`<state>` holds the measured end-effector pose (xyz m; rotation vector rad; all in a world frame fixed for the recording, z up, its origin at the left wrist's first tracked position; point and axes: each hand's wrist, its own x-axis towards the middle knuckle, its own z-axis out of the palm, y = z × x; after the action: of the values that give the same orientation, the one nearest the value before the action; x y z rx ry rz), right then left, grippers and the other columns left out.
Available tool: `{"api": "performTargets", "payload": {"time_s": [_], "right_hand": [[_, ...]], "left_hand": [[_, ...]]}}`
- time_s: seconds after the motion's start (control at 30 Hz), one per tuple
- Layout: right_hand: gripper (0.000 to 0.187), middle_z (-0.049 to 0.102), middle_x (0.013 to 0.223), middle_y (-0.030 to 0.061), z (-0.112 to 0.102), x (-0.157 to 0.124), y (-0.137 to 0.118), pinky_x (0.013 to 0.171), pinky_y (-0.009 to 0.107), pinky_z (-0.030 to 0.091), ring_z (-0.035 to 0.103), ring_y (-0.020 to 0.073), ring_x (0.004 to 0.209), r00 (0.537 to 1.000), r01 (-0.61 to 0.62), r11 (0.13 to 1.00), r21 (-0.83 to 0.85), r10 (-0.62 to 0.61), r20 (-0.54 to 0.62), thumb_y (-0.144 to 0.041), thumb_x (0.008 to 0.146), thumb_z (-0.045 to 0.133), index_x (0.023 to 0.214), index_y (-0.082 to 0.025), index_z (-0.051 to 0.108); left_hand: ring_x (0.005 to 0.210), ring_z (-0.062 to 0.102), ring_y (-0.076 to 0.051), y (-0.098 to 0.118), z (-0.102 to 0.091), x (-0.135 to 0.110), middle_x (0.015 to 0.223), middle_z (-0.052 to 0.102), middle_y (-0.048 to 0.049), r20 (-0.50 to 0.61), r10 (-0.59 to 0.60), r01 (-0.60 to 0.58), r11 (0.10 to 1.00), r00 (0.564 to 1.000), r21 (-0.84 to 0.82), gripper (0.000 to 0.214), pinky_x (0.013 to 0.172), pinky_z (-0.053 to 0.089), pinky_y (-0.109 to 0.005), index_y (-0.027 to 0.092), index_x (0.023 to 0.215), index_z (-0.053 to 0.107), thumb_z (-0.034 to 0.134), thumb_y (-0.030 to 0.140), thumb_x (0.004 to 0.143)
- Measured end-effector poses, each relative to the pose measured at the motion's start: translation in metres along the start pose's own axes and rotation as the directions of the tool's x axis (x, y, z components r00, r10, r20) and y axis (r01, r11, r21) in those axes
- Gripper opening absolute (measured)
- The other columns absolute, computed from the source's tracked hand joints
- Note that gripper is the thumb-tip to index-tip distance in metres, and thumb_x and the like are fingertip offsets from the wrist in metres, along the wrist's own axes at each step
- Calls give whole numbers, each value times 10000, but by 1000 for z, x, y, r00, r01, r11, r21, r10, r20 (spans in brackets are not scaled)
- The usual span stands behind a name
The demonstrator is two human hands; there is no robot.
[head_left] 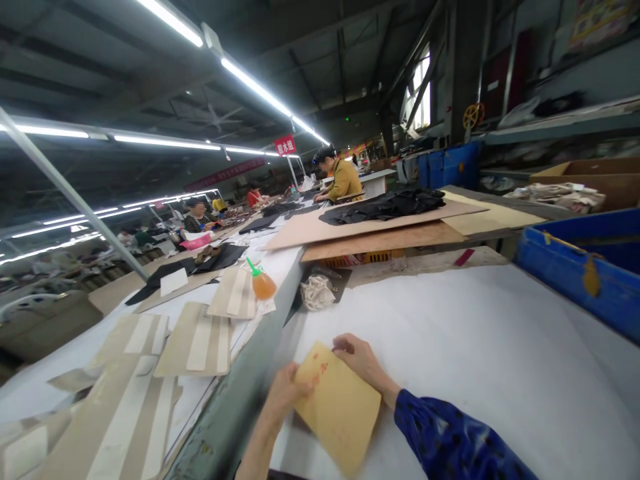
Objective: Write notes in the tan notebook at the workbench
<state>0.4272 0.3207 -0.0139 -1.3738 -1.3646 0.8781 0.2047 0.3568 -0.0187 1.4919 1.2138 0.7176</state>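
Note:
A yellow card (pixel 345 413) with red handwritten marks is held tilted above the white-covered table. My left hand (pixel 285 390) grips its left edge, thumb on top of the card. At the upper right edge, my right hand (pixel 357 357) has its fingers curled in, the fingertips pinching close to the card's top corner. Whatever lies under the card is hidden. Just beyond my hands sits a bundle of whitish cloth strips (pixel 319 292) on a dark sheet.
To the left, several beige panels with white strips (pixel 200 340) lie beside a squeeze bottle of amber liquid (pixel 263 285). Black pieces (pixel 385 205) are piled on a board ahead. A blue bin (pixel 575 267) stands at right. A co-worker in mustard (pixel 345 180) works farther off.

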Motion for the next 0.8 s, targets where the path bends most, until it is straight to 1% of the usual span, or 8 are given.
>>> {"api": "performTargets", "payload": {"time_s": [0.13,0.27,0.37,0.47,0.53,0.7,0.73,0.8], "right_hand": [[442,670,1013,70,-9,-11,-16,798,367,542,651,157,844,961,0,998,63,-18,274,-485,996,403,1209,-135,568],[420,672,855,20,-15,-21,-21,660,293,505,621,135,719,803,3,1000,2,-3,596,-464,823,708,1083,-139,646],[384,679,868,23,-9,-29,-19,641,273,491,630,135,740,722,-7,1000,7,1,692,-428,842,696,1087,-139,640],[312,662,824,8,0,-36,-14,584,238,465,604,110,675,676,-37,998,51,-13,736,-374,859,683,1048,-129,634],[275,637,774,-9,5,-39,-11,546,216,441,575,94,629,669,-61,995,84,-22,743,-350,858,686,1006,-125,630],[239,608,752,-21,5,-41,-6,520,203,438,547,80,595,715,-118,980,163,-30,698,-332,873,666,974,-124,606],[234,608,750,-21,5,-41,-6,515,202,439,547,79,588,723,-133,974,182,-30,690,-329,878,661,976,-125,600],[227,614,750,-19,6,-42,-6,510,199,439,555,80,584,741,-160,962,221,-31,671,-325,887,648,979,-126,587]], "left_hand": [[742,641,-243,-6,2,-43,800,695,-77,9,10,-10,998,1000,-58,473,636,483,-310,125,826,601,784,418,504],[719,621,-182,-18,19,-94,787,665,-37,-105,-27,19,997,994,-70,394,603,483,-253,140,856,575,723,401,600],[554,552,-132,-25,35,-128,747,635,-23,-165,-94,81,993,982,-81,365,394,350,-204,147,885,536,655,423,678],[453,457,-77,-31,46,-152,749,626,-22,-221,-114,92,990,969,-105,351,317,206,-172,141,878,518,639,424,709],[393,424,-53,-36,49,-163,711,615,-13,-258,-130,99,986,957,-130,380,311,190,-160,135,858,511,629,472,729],[329,423,-55,-62,37,-176,574,538,13,-372,-166,91,973,913,-213,660,317,176,-136,103,905,530,593,728,703],[359,455,-63,-68,31,-176,634,578,-8,-440,-181,49,954,880,-295,715,318,199,-138,104,968,529,647,736,655],[489,570,-104,-80,15,-177,834,654,-72,-580,-263,-81,863,771,-499,756,343,314,-159,133,1085,509,772,642,592]]}}
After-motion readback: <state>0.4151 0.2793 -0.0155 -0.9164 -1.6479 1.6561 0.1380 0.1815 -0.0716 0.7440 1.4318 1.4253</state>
